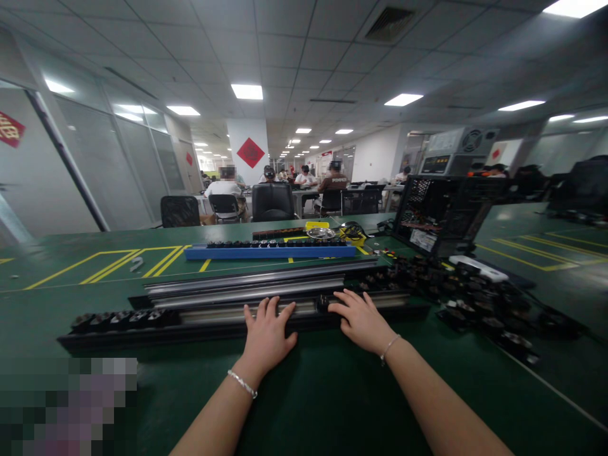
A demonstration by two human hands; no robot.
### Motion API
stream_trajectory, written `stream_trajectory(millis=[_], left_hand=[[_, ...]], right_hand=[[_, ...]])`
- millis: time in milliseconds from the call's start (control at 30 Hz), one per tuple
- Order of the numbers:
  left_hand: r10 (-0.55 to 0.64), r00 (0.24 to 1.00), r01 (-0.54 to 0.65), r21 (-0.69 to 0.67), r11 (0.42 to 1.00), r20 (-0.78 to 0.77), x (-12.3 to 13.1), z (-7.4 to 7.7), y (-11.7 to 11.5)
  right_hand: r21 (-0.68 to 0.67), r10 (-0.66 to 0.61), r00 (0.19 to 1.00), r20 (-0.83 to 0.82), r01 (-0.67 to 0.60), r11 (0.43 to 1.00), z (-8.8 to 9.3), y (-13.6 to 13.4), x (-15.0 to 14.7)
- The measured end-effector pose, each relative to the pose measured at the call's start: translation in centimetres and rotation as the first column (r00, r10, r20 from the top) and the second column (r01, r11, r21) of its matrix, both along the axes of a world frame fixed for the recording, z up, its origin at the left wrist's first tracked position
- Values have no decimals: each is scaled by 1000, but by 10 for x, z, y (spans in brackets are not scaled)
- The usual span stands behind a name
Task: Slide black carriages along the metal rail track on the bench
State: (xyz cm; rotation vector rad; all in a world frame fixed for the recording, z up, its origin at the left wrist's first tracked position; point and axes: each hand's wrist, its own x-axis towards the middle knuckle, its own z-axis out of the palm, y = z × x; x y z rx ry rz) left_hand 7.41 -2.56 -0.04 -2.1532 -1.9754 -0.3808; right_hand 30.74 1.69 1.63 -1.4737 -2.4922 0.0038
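A long black rail (213, 329) lies across the green table in front of me, with several small black parts (118, 319) lined up at its left end. My left hand (268, 332) rests on the rail's middle, fingers spread and holding nothing. Just right of it, one small black part (322, 303) sits in the rail's channel. My right hand (363, 318) is beside that part, its fingers apart and the fingertips at the part's right side. Whether they touch it I cannot tell.
Behind are more dark rails (247, 291) and a blue rail (270, 253) bearing parts. A heap of black parts (475, 297) lies at the right, near an open computer case (441, 215). A metal dish (322, 234) stands farther back. People sit at distant tables.
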Motion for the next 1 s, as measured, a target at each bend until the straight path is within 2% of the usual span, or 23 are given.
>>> stream_trajectory(millis=[367, 1000], left_hand=[[-20, 1000, 20, 28, 999, 4, -2, -4, 2], [-23, 1000, 22, -15, 1000, -13, -5, -2, 1]], right_hand=[[-5, 11, 1000, -11, -11, 1000, -1, 2, 11], [-5, -1, 1000, -30, 0, 1000, 2, 4, 26]])
